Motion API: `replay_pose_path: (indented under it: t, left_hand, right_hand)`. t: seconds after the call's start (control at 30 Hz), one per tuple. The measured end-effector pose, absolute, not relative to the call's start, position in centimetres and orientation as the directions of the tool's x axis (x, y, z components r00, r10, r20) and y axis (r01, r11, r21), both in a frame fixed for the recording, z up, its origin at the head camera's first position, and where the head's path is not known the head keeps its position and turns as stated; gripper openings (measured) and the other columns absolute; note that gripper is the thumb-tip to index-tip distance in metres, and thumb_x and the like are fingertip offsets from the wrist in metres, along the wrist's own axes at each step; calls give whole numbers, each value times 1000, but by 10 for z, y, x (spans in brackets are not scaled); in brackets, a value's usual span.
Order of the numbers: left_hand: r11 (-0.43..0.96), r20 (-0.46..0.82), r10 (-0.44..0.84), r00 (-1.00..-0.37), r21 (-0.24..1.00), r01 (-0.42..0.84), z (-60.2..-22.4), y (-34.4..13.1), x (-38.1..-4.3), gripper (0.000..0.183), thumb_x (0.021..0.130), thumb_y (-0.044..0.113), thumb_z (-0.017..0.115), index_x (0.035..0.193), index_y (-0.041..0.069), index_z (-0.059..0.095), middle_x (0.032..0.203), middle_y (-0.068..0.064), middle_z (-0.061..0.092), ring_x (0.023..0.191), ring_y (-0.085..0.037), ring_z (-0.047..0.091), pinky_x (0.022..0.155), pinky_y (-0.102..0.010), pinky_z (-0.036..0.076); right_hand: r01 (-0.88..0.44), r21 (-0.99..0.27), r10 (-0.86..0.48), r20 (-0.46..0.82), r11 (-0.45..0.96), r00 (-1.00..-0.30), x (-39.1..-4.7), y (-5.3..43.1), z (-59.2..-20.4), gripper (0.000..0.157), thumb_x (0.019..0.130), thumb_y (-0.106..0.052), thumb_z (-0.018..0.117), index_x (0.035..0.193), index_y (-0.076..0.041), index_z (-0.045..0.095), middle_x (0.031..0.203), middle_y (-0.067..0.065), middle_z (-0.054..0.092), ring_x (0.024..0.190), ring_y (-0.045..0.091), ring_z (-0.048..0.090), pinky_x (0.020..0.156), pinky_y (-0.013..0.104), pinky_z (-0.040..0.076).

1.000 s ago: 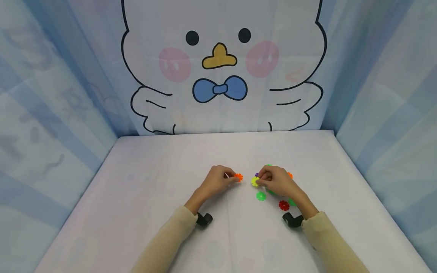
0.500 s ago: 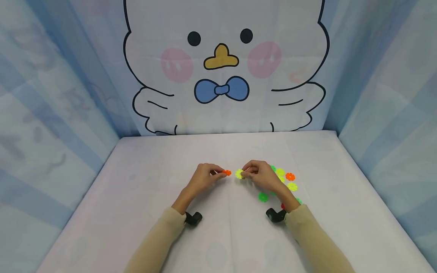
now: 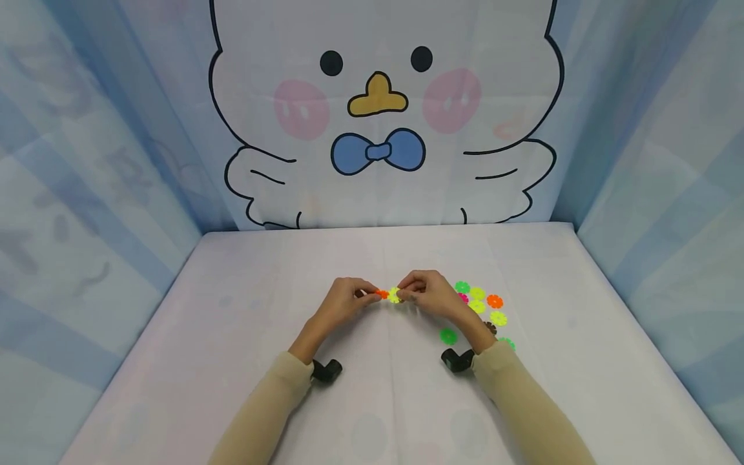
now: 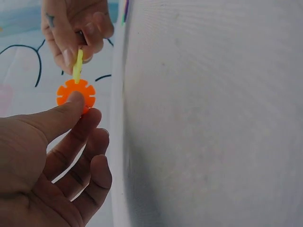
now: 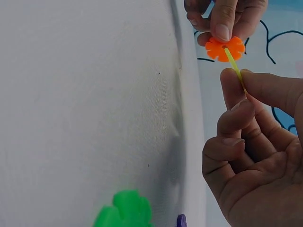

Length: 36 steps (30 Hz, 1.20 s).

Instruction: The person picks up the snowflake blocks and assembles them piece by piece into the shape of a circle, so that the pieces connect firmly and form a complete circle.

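Observation:
My left hand [image 3: 343, 301] pinches an orange notched disc [image 4: 62, 97] between thumb and forefinger, above the table. From the other side my right hand [image 3: 433, 294] pinches a yellow notched disc [image 3: 394, 295] by its rim. In both wrist views the yellow disc stands edge-on to the orange one, with its edge at the orange disc's notched rim. Whether the notches are engaged I cannot tell. The other fingers of the right hand [image 5: 260, 156] are curled loosely below the pinch.
Several loose notched discs lie right of the hands, among them a green disc [image 3: 448, 336], an orange disc [image 3: 495, 301], a yellow disc [image 3: 498, 318] and a brown disc [image 3: 491, 328] partly behind the right forearm. A white cloth covers the table [image 3: 261, 387]; printed curtains stand around it.
Both hands have moved left, away from the loose discs. The right hand has brought the yellow disc up to the orange one, closing the gap between them.

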<state>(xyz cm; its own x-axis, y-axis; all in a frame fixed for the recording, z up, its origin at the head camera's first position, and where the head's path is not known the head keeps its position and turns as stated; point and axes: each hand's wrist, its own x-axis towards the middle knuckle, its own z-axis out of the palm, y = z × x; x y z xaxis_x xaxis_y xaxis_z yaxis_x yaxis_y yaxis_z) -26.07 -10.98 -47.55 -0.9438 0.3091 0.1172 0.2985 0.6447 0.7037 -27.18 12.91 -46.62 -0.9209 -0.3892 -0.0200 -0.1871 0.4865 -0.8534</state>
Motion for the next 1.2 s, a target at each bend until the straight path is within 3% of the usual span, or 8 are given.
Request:
replay_pose_path:
  t: [0.3, 0.47, 1.2]
  left_hand:
    - [639, 174, 312, -934, 689, 342, -478, -113, -260, 15, 95, 20, 79, 107, 12, 85, 104, -3, 83, 87, -13, 70, 75, -24, 55]
    - [627, 213, 327, -921, 680, 380, -480, -112, -260, 17, 96, 21, 79, 108, 10, 85, 103, -5, 83, 86, -13, 70, 72, -21, 53]
    - [625, 261, 327, -908, 661, 415, -482, -112, -255, 16, 95, 19, 80, 106, 9, 85, 102, -6, 84, 83, -13, 69, 71, -21, 52]
  right_hand:
    - [-153, -860, -364, -40, 486, -931, -275, 126, -467, 18, 100, -20, 76, 112, -7, 78, 96, 8, 81, 83, 19, 70, 73, 26, 55]
    - [-127, -869, -346, -53, 478, -937, -276, 128, -468, 22, 100, -20, 76, 115, -5, 78, 96, 11, 82, 74, 16, 66, 65, 26, 55]
    - [-17, -919, -348, -132, 393, -928, -275, 125, -469, 20, 99, -15, 76, 112, 0, 77, 95, 16, 81, 75, 17, 73, 71, 29, 63]
